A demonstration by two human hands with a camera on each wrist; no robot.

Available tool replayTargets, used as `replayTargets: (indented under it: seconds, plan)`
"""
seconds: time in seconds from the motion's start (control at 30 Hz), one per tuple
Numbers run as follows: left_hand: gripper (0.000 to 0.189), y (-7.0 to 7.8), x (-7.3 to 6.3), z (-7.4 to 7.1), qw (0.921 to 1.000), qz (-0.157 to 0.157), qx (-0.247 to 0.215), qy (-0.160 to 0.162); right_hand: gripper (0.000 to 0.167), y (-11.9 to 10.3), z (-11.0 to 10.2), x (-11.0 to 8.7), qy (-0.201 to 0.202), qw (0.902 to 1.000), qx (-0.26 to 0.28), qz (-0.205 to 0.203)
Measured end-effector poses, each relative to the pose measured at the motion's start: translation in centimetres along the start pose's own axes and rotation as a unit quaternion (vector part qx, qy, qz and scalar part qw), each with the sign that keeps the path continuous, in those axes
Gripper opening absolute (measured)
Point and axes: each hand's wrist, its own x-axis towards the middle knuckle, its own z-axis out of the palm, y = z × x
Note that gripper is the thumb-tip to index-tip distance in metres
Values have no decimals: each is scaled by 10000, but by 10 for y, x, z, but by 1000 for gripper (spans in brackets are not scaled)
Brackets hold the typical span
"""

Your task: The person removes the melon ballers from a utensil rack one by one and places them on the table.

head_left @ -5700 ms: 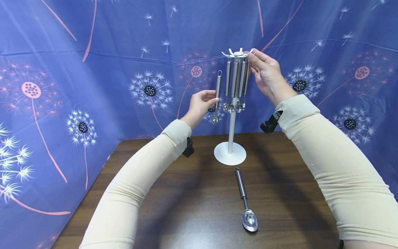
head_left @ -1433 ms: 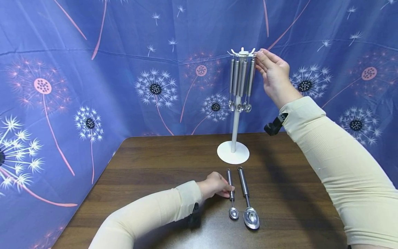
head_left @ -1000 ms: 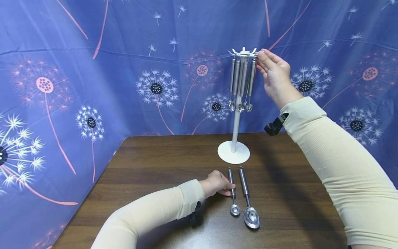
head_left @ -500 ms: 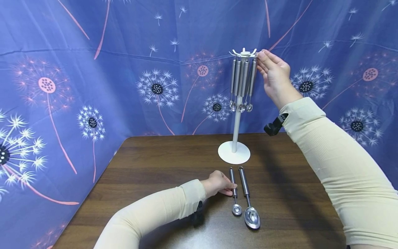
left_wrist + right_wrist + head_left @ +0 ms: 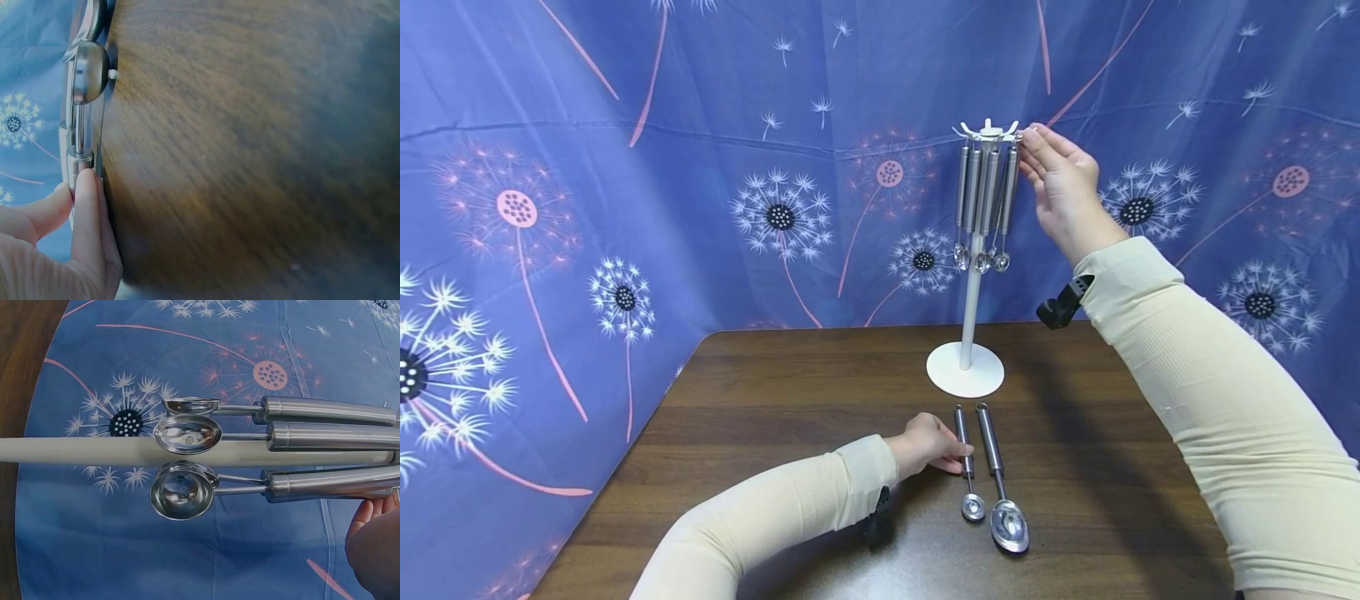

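In the head view, my left hand (image 5: 931,444) pinches the handle of a small steel melon baller (image 5: 973,506), which lies on the table with its round bowl toward me. The left wrist view shows thumb and fingers on that handle, below the bowl (image 5: 91,72). A larger oval steel scoop (image 5: 1009,526) lies just to its right, roughly parallel. My right hand (image 5: 1063,183) pinches the right side of the white utensil rack's hooked top (image 5: 992,132). Several steel melon ballers (image 5: 189,434) hang from the rack by their handles. My right fingertips are mostly cut off in the right wrist view.
The rack's round white base (image 5: 965,370) stands near the back edge of the brown wooden table (image 5: 790,375). A blue dandelion-print cloth (image 5: 700,208) hangs behind and to the left. Black cameras (image 5: 1064,302) sit at my wrists.
Earlier, my left hand held the melon baller upright beside the rack; it is now down on the table. Lately the baller has shifted slightly toward the larger scoop. My right hand stays at the rack.
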Motion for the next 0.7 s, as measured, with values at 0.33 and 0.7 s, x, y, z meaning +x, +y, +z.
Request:
replayTargets:
  seconds: [0.33, 0.7]
  plan:
    - [17, 2, 0, 0, 10000, 8, -2, 16, 23, 1, 2, 0, -40, 10000, -49, -35]
    - [16, -1, -3, -2, 9999, 59, 115, -84, 23, 0, 0, -3, 26, 10000, -20, 7]
